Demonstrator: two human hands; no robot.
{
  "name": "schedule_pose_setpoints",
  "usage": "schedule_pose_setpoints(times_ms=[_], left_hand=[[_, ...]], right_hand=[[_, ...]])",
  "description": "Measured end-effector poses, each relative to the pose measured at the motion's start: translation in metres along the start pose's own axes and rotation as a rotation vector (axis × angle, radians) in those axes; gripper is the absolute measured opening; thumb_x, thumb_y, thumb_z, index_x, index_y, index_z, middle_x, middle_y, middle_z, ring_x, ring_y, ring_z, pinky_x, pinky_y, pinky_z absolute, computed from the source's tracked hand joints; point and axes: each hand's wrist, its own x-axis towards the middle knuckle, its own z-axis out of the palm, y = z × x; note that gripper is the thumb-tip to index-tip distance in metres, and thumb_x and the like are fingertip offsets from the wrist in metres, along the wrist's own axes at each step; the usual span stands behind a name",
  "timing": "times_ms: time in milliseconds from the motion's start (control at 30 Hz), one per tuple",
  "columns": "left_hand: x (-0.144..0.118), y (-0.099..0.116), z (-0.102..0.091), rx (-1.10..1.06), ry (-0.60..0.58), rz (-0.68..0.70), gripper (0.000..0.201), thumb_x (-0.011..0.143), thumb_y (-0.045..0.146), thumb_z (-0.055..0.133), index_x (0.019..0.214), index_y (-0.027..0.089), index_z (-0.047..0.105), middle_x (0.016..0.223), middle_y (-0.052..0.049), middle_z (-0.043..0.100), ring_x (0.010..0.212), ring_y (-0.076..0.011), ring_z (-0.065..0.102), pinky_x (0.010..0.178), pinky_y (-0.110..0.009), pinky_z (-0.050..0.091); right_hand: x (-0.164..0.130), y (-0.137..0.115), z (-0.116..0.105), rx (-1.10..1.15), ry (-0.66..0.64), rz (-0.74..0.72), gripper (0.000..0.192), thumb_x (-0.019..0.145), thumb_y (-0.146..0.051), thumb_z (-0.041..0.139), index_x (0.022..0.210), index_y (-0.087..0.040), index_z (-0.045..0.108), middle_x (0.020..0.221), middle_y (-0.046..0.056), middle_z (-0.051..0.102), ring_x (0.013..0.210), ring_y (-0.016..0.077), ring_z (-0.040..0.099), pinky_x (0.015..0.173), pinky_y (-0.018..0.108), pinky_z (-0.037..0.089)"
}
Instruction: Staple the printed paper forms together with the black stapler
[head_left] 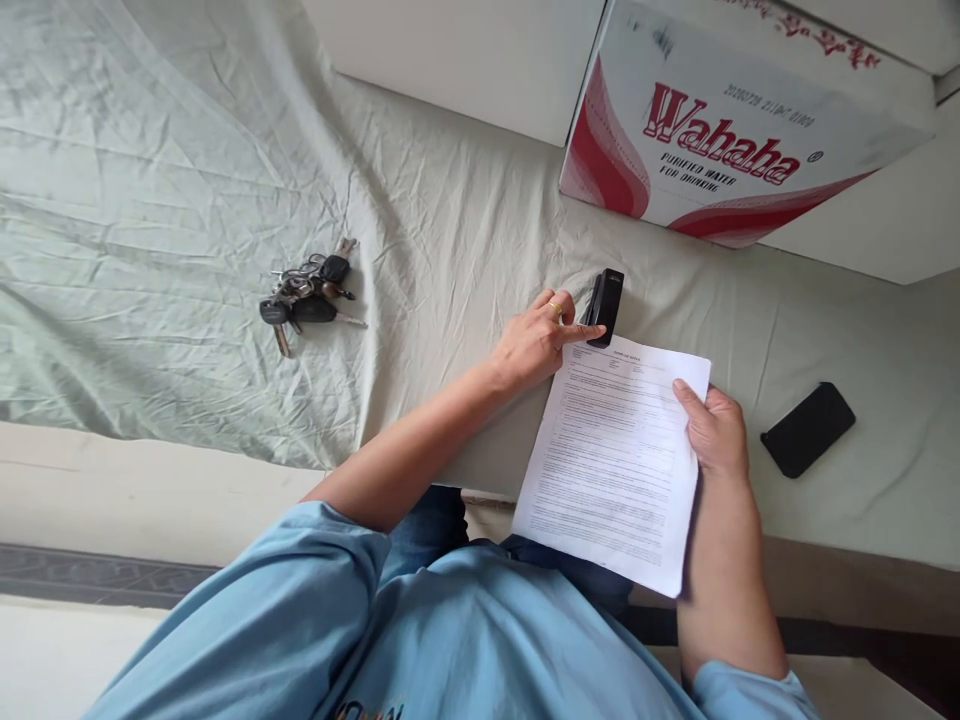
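A black stapler (pixel 607 300) stands at the top edge of the printed paper (pixel 607 460), its near end meeting the sheet. My left hand (pixel 536 335), with a ring on it, is at the stapler's left side. One digit stretches across and presses on the stapler's near end, while the other fingers are curled. My right hand (pixel 712 420) grips the paper's right edge, thumb on top and fingers hidden underneath. The paper may be more than one sheet; its lower end hangs over the table edge above my lap.
A bunch of keys (pixel 307 298) lies on the pale cloth (pixel 187 200) at the left. A black phone-like object (pixel 808 430) rests to the right of my right hand. At the back stands a white and red water carton (pixel 720 150), with a white panel (pixel 465 50) beside it.
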Motion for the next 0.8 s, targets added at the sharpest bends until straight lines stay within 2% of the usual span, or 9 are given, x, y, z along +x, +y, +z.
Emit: schedule_pose_setpoints(times_ms=[167, 300, 400, 433, 533, 600, 633, 700, 800], left_hand=[[0.002, -0.004, -0.003, -0.179, 0.027, 0.016, 0.067, 0.106, 0.004, 0.041, 0.14, 0.029, 0.092, 0.113, -0.011, 0.079, 0.109, -0.0253, 0.073, 0.1, -0.041, 0.064], [-0.003, -0.005, -0.008, -0.382, 0.104, -0.066, 0.064, 0.103, 0.011, 0.055, 0.16, 0.023, 0.08, 0.117, -0.01, 0.084, 0.09, -0.0165, 0.072, 0.091, -0.032, 0.063], [-0.018, 0.003, -0.019, -0.623, 0.157, -0.233, 0.054, 0.111, 0.033, 0.062, 0.162, 0.018, 0.073, 0.115, -0.01, 0.086, 0.072, -0.011, 0.061, 0.075, -0.026, 0.057], [-0.026, 0.008, -0.024, -0.714, 0.134, -0.292, 0.049, 0.115, 0.048, 0.061, 0.149, 0.016, 0.078, 0.108, -0.01, 0.086, 0.067, -0.0102, 0.057, 0.069, -0.025, 0.053], [-0.052, 0.025, -0.037, -0.833, 0.012, -0.388, 0.071, 0.114, 0.082, 0.055, 0.112, 0.016, 0.082, 0.096, -0.008, 0.081, 0.069, -0.0118, 0.057, 0.066, -0.027, 0.049], [-0.066, 0.035, -0.04, -0.769, -0.014, -0.377, 0.069, 0.113, 0.082, 0.055, 0.095, 0.019, 0.076, 0.072, 0.001, 0.058, 0.066, -0.0126, 0.048, 0.062, -0.027, 0.039], [-0.071, 0.038, -0.038, -0.715, -0.012, -0.348, 0.064, 0.11, 0.077, 0.063, 0.081, 0.021, 0.065, 0.068, 0.003, 0.05, 0.065, -0.0123, 0.044, 0.061, -0.027, 0.035], [-0.077, 0.04, -0.032, -0.601, 0.04, -0.338, 0.062, 0.106, 0.067, 0.068, 0.069, 0.023, 0.045, 0.067, 0.003, 0.044, 0.065, -0.0115, 0.04, 0.062, -0.028, 0.031], [-0.077, 0.038, -0.019, -0.548, 0.131, -0.428, 0.06, 0.101, 0.061, 0.068, 0.067, 0.024, 0.036, 0.064, 0.004, 0.038, 0.063, -0.0108, 0.034, 0.06, -0.028, 0.027]], right_hand=[[-0.034, 0.003, -0.008, 0.109, -0.058, -0.052, 0.058, 0.079, -0.073, 0.104, 0.107, -0.023, 0.095, 0.102, 0.01, 0.095, 0.099, 0.0348, 0.092, 0.099, 0.052, 0.075], [-0.059, 0.007, -0.028, 0.151, -0.079, -0.02, 0.049, 0.078, -0.068, 0.106, 0.102, -0.026, 0.096, 0.094, 0.008, 0.094, 0.091, 0.036, 0.092, 0.094, 0.056, 0.077], [-0.061, 0.005, -0.032, 0.195, -0.029, -0.053, 0.05, 0.077, -0.069, 0.106, 0.098, -0.026, 0.094, 0.091, 0.009, 0.093, 0.092, 0.0368, 0.092, 0.092, 0.055, 0.078], [-0.058, 0.002, -0.03, 0.212, -0.015, -0.065, 0.05, 0.077, -0.069, 0.106, 0.098, -0.025, 0.094, 0.092, 0.009, 0.093, 0.094, 0.037, 0.093, 0.092, 0.055, 0.077], [-0.037, -0.011, -0.012, 0.255, -0.001, -0.104, 0.053, 0.077, -0.07, 0.105, 0.099, -0.023, 0.092, 0.096, 0.011, 0.093, 0.1, 0.0375, 0.092, 0.097, 0.056, 0.076], [-0.017, -0.021, 0.005, 0.278, -0.019, -0.151, 0.056, 0.074, -0.071, 0.106, 0.099, -0.023, 0.092, 0.098, 0.01, 0.093, 0.101, 0.0368, 0.092, 0.099, 0.056, 0.075], [-0.006, -0.025, 0.013, 0.286, -0.029, -0.18, 0.057, 0.073, -0.072, 0.107, 0.098, -0.023, 0.092, 0.097, 0.009, 0.093, 0.101, 0.0361, 0.091, 0.099, 0.055, 0.074], [0.012, -0.029, 0.03, 0.289, -0.033, -0.235, 0.059, 0.07, -0.073, 0.107, 0.097, -0.023, 0.091, 0.096, 0.008, 0.092, 0.099, 0.0343, 0.09, 0.097, 0.052, 0.073], [0.03, -0.025, 0.044, 0.274, 0.007, -0.269, 0.064, 0.069, -0.078, 0.105, 0.095, -0.022, 0.088, 0.1, 0.008, 0.09, 0.098, 0.0308, 0.087, 0.094, 0.047, 0.07]])
